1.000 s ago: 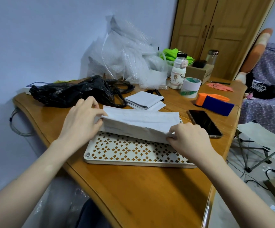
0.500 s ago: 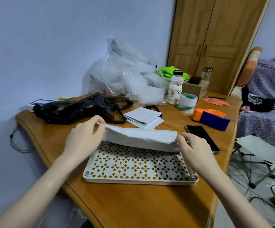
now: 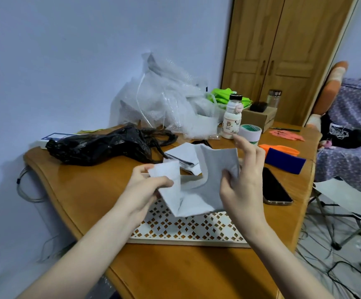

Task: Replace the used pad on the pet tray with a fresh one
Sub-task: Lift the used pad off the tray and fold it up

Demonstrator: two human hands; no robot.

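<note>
Now both hands [image 3: 147,186] [image 3: 243,180] hold folded pad [image 3: 196,190] above tray [image 3: 188,230].

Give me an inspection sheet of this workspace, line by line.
Surface: wooden table.
Job's things: white pad lifted, crumpled, above lattice tray; folded pad behind.
Clutter: black bag, bubble wrap, bottle, tape roll, phone.
Grippers: left hand and right hand each pinch the pad.
Cables: cords on floor; cable loop at table's left edge.
Surroundings: wardrobe, wall, folding stool.
</note>
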